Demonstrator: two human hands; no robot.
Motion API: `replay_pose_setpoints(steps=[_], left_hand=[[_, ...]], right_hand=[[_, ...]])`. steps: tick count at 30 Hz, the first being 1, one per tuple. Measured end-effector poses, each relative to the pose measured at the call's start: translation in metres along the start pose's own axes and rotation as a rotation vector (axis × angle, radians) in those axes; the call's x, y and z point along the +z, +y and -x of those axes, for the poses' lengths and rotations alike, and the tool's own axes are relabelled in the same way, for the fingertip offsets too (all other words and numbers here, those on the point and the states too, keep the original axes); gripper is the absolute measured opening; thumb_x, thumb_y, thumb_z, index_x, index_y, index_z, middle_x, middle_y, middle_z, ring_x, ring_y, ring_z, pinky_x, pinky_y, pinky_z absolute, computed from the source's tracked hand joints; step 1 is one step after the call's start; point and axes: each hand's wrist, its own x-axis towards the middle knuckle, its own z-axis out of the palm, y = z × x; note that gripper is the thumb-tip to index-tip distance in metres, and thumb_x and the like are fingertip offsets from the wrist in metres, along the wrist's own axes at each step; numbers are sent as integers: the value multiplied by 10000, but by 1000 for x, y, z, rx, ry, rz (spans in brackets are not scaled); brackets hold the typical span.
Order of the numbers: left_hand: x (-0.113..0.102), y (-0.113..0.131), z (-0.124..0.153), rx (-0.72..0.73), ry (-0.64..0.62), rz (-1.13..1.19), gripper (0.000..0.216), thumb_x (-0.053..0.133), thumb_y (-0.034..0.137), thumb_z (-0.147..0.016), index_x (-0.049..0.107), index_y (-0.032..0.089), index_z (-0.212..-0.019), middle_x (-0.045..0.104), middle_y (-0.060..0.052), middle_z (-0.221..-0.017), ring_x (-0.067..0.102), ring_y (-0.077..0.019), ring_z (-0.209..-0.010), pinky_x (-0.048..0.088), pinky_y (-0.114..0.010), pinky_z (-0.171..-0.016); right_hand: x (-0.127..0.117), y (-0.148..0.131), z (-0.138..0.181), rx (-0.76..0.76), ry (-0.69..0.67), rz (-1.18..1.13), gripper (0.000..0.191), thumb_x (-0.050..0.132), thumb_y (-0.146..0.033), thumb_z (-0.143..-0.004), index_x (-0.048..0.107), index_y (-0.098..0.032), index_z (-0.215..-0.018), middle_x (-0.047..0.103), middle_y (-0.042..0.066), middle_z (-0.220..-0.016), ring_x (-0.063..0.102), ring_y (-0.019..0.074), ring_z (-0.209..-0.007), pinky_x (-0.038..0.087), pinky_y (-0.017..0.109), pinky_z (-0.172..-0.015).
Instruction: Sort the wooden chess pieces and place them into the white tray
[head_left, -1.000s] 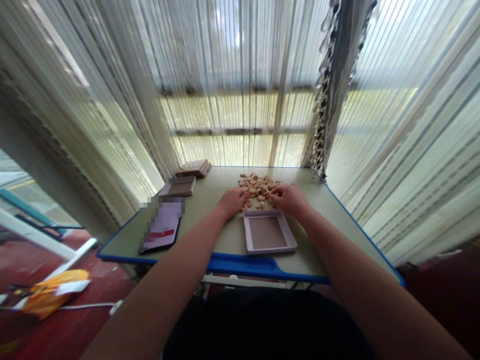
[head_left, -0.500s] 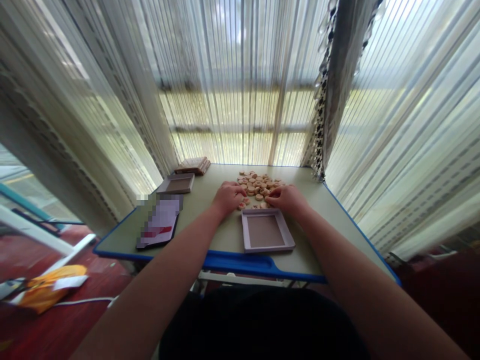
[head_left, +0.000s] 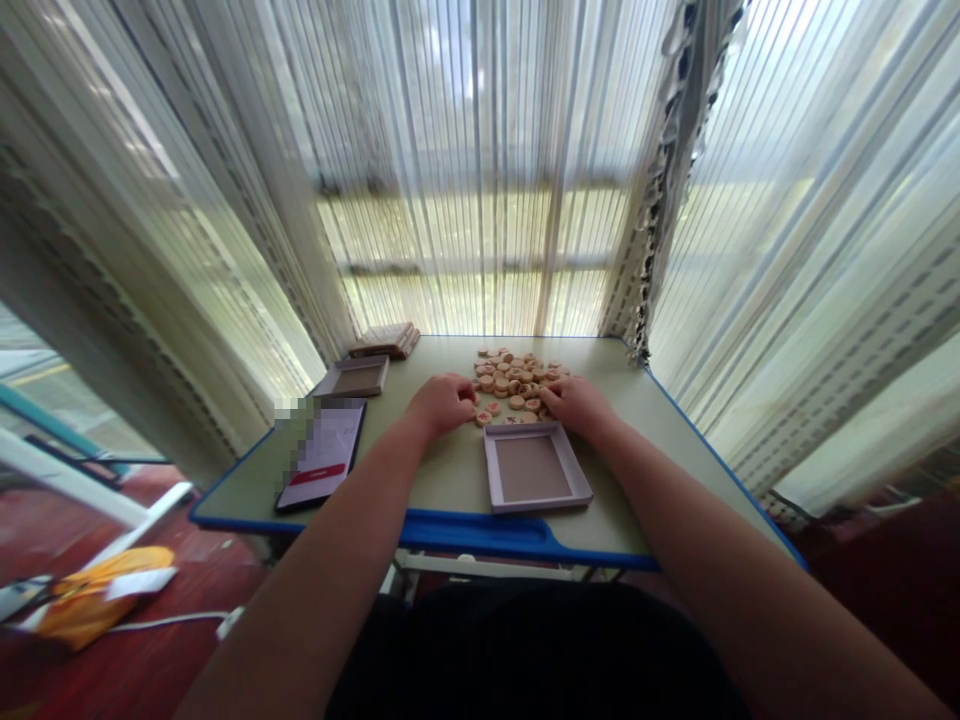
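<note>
Head view, worktop (head_left: 450, 487): pale green, blue-edged.
Square white-walled box with brown floor (head_left: 532, 467): open, near the worktop's front edge.
Heap of round tan wooden pieces (head_left: 517, 367): just beyond the box.
Left hand (head_left: 444, 402): beside the heap, fingers curled; hold unclear.
Right hand (head_left: 576, 405): at the heap's right, fingers bent; cannot tell if clamped.

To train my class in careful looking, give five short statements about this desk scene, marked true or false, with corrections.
1. The wooden discs lie beyond the nearer box. True.
2. The nearer box is upside down. False: its open side faces up.
3. The right hand is at the discs' right side. True.
4. The left hand rests on the tablet. False: it is at the discs' left side.
5. The tablet lies left of the nearer box. True.
</note>
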Motion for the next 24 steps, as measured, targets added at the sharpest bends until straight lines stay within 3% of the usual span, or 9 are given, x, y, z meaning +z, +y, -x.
replay_pose_setpoints(steps=[4,9,15,19,24], left_hand=[[1,-1,-1,69,6,-20,255,482,122,-628,699,194,-740,613,-31,-803,568,-162,-770,462,-269,-773],[6,6,-1,143,83,-36,289,472,151,-710,702,202,-876,637,-42,-928,527,-194,-930,414,-309,-897],[17,26,1,202,-6,-39,364,393,400,-853,602,303,-1135,553,30,-1241,398,-226,-1157,294,-381,-992],[17,33,2,252,-115,-58,436,269,452,-897,664,303,-1006,622,44,-1133,452,-207,-1089,310,-354,-939],[13,29,3,222,-31,-111,430,287,418,-898,682,249,-912,663,-9,-983,502,-196,-968,340,-345,-870]], right_hand=[[1,-4,1,6,20,-10,386,388,-366,-848,715,-190,-742,686,75,-754,591,181,-710,397,261,-650],[5,-10,1,-199,96,-128,252,508,-278,-784,706,-251,-937,661,37,-936,540,195,-927,369,294,-876],[10,4,-6,-136,168,-145,301,453,-252,-817,697,-212,-989,650,59,-1006,539,190,-943,353,319,-920],[14,11,-7,-149,104,-138,305,448,-221,-810,700,-258,-979,669,12,-1038,536,197,-982,368,316,-910],[15,8,-4,-161,103,-172,289,499,-178,-757,713,-257,-934,684,13,-999,541,202,-988,375,323,-903]])
